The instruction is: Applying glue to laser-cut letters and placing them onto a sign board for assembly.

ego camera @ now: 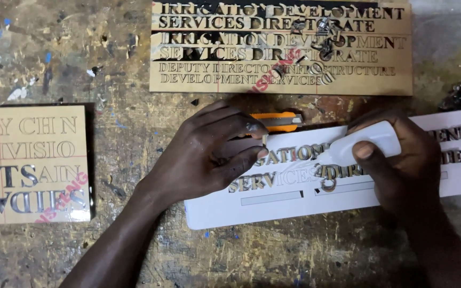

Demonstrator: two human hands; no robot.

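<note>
- Right hand (401,160) clamped round a small white bottle (366,141), nozzle tipped down-left toward the gold letters (289,156), seemingly to drop glue just where a letter sits.
- Left hand (209,154) pinched on one small gold letter at the row's edge, fingertips (260,153) close together, apparently steadying the piece in its slot.
- Under both: a white sign board (273,208) flat on the desk (108,58), letters partly filled in.
- Just behind the left hand: an orange knife (278,121), within reach.
- Further off: a tan cut-out sheet (369,74) with loose letters, another sheet (28,160) well to the left.
</note>
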